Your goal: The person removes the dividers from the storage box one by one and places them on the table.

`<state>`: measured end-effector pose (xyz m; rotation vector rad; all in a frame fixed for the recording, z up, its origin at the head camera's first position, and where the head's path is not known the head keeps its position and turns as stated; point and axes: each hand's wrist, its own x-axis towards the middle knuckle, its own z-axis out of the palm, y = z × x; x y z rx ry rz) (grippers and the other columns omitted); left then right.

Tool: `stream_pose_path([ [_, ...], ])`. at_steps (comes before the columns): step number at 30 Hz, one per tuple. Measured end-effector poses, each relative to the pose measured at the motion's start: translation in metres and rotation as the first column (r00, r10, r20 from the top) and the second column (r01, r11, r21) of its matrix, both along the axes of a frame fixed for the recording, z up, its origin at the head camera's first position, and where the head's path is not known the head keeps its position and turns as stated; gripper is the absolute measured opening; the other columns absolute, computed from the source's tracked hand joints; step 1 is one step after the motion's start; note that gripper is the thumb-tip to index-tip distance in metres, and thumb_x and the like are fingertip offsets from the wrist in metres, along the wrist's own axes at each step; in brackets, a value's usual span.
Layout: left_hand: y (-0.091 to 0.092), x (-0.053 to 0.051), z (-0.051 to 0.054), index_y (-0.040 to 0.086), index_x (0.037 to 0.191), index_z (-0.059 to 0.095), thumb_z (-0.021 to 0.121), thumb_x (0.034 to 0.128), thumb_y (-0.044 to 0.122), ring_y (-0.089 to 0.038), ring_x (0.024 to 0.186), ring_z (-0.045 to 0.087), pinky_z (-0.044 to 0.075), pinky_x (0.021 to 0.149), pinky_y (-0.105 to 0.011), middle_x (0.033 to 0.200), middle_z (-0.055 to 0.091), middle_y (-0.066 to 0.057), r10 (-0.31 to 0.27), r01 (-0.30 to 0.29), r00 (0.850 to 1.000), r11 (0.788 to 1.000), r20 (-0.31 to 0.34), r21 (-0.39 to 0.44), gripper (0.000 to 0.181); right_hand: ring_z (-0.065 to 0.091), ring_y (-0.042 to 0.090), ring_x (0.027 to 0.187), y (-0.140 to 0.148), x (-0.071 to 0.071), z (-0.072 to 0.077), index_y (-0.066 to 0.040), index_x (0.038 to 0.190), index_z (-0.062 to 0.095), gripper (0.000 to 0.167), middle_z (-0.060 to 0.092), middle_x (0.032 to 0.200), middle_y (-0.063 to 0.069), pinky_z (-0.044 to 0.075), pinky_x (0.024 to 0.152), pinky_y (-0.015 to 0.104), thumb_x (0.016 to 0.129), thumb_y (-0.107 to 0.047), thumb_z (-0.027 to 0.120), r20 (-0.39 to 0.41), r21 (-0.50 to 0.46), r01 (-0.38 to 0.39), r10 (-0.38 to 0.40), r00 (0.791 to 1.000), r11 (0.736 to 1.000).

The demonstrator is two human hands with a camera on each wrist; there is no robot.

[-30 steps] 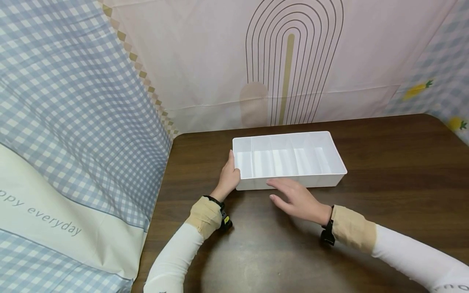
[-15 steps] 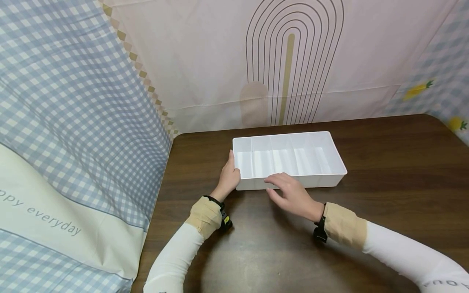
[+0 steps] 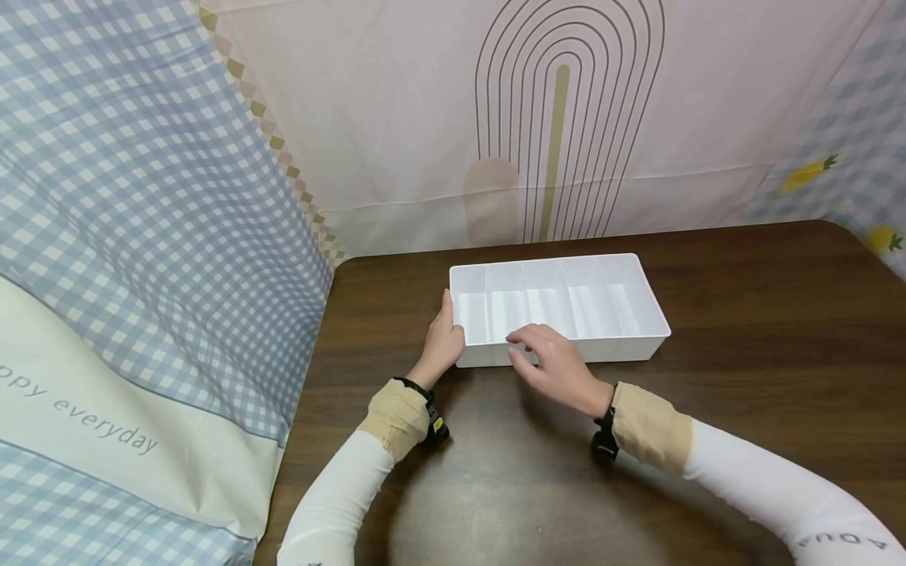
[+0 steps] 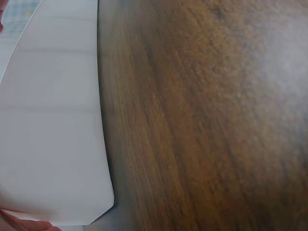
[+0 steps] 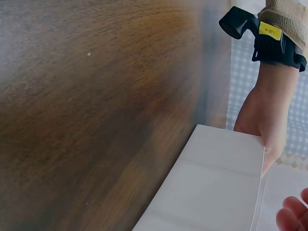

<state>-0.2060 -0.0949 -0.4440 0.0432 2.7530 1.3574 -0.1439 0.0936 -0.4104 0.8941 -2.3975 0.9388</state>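
A long white plastic organizer box (image 3: 552,351) stands on the table in the head view, divided crosswise into several compartments with nothing visible in them. My left hand (image 3: 442,346) holds its left end, fingers along the outside of the end wall and thumb at the near corner of the rim. In the right wrist view, that left hand (image 5: 264,113) appears at the box's end. Over the middle of the near rim hovers my right hand (image 3: 555,365), its fingers bent loosely and thumb apart, holding nothing; contact with the rim cannot be made out.
The dark brown wooden table (image 3: 764,338) extends around the box. Behind it hangs a pale cloth (image 3: 396,118) with an arch pattern, and a blue checked cloth (image 3: 177,220) hangs along the left edge.
My right hand has shifted left and slightly away from me along the box's near side, its fingers bending a little more. The left hand and the box have stayed put.
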Motion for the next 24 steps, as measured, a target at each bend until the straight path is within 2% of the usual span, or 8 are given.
stream_pose_path([
  [8, 0.0, 0.001, 0.001, 0.01, 0.143, 0.001, 0.028, 0.0827, 0.002, -0.017, 0.134, 0.016, 0.02, 0.108, -0.033, 0.148, 0.012, -0.007, -0.003, 0.003, 1.0, 1.0, -0.002, 0.006, 0.067, 0.058, 0.018, 0.078, -0.003, -0.004, 0.001, -0.002, 0.093, 0.065, 0.019, 0.065, 0.088, 0.006, 0.048, 0.068, 0.03, 0.083, -0.014, 0.054, 0.072, -0.001, 0.038, -0.038, 0.997, 0.999],
  [15, 0.0, 0.0, -0.001, 0.01, 0.143, 0.001, 0.028, 0.0829, 0.002, -0.017, 0.134, 0.016, 0.02, 0.108, -0.033, 0.148, 0.012, -0.007, 0.001, -0.001, 1.0, 1.0, -0.005, 0.001, 0.067, 0.058, 0.019, 0.078, -0.006, -0.007, 0.001, -0.002, 0.092, 0.065, 0.019, 0.065, 0.087, 0.008, 0.048, 0.067, 0.031, 0.083, -0.015, 0.054, 0.094, -0.006, 0.065, -0.065, 0.993, 0.998],
  [24, 0.0, 0.0, -0.001, 0.009, 0.143, 0.002, 0.028, 0.0826, 0.002, -0.018, 0.134, 0.017, 0.021, 0.108, -0.034, 0.148, 0.013, -0.008, 0.003, -0.003, 1.0, 1.0, -0.012, 0.0, 0.066, 0.056, 0.019, 0.072, -0.007, -0.012, 0.001, -0.001, 0.092, 0.065, 0.021, 0.065, 0.086, 0.009, 0.047, 0.066, 0.032, 0.084, -0.015, 0.053, 0.163, -0.007, 0.118, -0.115, 0.98, 0.993],
])
